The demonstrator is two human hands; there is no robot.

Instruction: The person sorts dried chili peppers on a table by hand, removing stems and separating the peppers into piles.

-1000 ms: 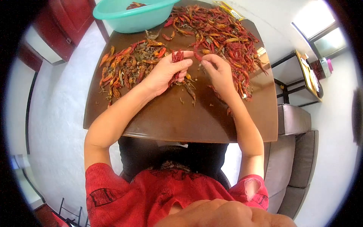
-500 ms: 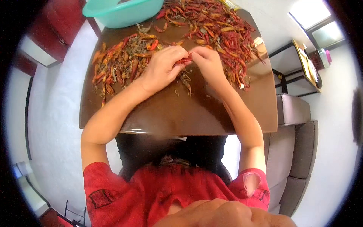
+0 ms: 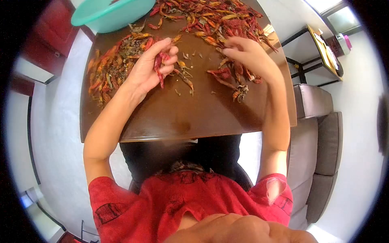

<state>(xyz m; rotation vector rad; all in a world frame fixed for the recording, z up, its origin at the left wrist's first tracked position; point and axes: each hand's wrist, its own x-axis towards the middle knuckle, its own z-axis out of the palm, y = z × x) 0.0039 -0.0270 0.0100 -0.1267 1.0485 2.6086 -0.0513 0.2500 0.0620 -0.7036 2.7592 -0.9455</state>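
Dried red chili peppers (image 3: 161,67) lie in the curled fingers of my left hand (image 3: 146,65), which is turned palm up above the table. That hand is beside the left pile of dried chilies (image 3: 111,71), mixed with brown stems and leaves. My right hand (image 3: 251,56) reaches over the near edge of the larger right pile of red and orange chilies (image 3: 239,26), thumb and fingers apart. Just below it, a few chilies (image 3: 222,76) and a dry stem clump (image 3: 240,93) lie loose. Between the hands, a yellowish chili (image 3: 186,82) rests among small scraps.
A turquoise basin (image 3: 109,18) stands at the table's far left corner. The brown table (image 3: 190,117) has its front edge close to my body. On the right are a grey sofa (image 3: 304,150) and a small side table (image 3: 324,52) with papers.
My hands were together over a red chili and have parted. The left moved left with chilies in it; the right moved to the right pile, where some chilies now lie nearer me.
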